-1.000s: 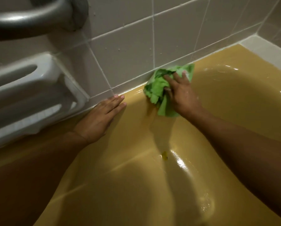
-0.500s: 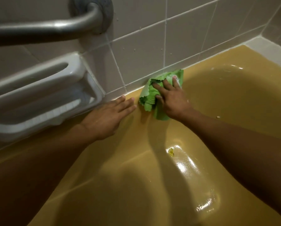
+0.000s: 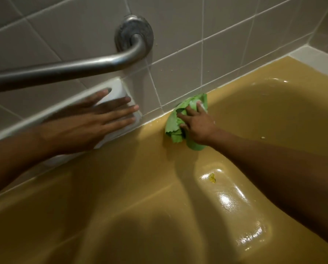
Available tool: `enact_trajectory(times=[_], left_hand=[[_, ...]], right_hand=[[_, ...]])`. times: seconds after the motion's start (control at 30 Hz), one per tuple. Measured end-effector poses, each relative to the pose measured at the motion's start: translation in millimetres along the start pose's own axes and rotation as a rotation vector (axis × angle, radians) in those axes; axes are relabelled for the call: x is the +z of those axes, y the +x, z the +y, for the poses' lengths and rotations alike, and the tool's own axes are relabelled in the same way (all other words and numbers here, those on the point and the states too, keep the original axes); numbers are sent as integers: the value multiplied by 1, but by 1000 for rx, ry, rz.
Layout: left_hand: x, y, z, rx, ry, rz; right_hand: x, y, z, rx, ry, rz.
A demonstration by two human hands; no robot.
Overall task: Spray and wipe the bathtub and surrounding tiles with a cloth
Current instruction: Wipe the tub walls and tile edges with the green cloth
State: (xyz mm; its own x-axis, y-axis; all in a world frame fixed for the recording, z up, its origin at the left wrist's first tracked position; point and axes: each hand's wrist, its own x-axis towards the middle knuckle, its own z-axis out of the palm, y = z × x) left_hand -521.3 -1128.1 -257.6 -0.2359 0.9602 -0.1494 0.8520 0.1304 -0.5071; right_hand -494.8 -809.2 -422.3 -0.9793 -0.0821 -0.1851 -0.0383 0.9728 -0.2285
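Green cloth (image 3: 173,128), crumpled, lies on the far ledge of the mustard-yellow bathtub (image 3: 140,187). Its upper edge touches the seam where the grey wall tiles (image 3: 178,21) begin. Right hand (image 3: 198,128) presses the cloth down with fingers spread and nearly straight, not closed around it; folds show to the left of the hand and below the palm. Left hand (image 3: 87,122), blurred, is flat with fingers straight and apart, holding nothing, in front of the white ceramic soap dish (image 3: 119,88) set in the wall; whether it touches the dish cannot be told. Metal grab bar (image 3: 64,71) runs above it. Small yellow fleck (image 3: 212,178) lies on the tub's glossy inner slope.
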Motion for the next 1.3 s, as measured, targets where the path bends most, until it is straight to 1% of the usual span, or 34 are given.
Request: enact_trajectory(times=[0.07, 0.13, 0.27, 0.4, 0.47, 0.57, 0.67, 0.77, 0.9, 1.0, 1.07, 1.17, 1.23, 1.3], left_hand=[[-2, -6, -9, 25, -86, 0], [-3, -12, -15, -25, -216, 20], [-7, -12, -15, -85, -341, 35], [-3, -12, -16, -124, -418, 62], [0, -11, -17, -144, -447, 67], [4, -9, -20, -126, -478, 102], [4, -9, -22, -123, -493, 109], [5, -8, -20, -121, -510, 130], [6, -8, -22, -134, -555, 145], [8, -6, -26, -129, -594, 154], [8, -4, -27, -138, -622, 159], [9, -4, -28, -132, -638, 154], [10, -3, -29, -122, -643, 160], [10, -2, -29, -126, -646, 169]], right_hand=[[5, -3, -7, -2, 54, 11], [8, -2, -2, 22, 106, 54], [14, 9, 17, 180, 195, 140], [24, 8, -8, 276, 224, 209], [35, 3, -40, 245, 233, 226], [57, -6, -94, 133, 230, 216], [68, -9, -117, 120, 291, 238], [70, -6, -102, 210, 383, 297], [64, 12, -77, 446, 576, 401], [61, 25, -91, 538, 730, 490], [64, 29, -112, 555, 816, 544], [78, 30, -153, 560, 866, 596], [90, 25, -181, 511, 874, 612], [98, 17, -199, 457, 857, 577]])
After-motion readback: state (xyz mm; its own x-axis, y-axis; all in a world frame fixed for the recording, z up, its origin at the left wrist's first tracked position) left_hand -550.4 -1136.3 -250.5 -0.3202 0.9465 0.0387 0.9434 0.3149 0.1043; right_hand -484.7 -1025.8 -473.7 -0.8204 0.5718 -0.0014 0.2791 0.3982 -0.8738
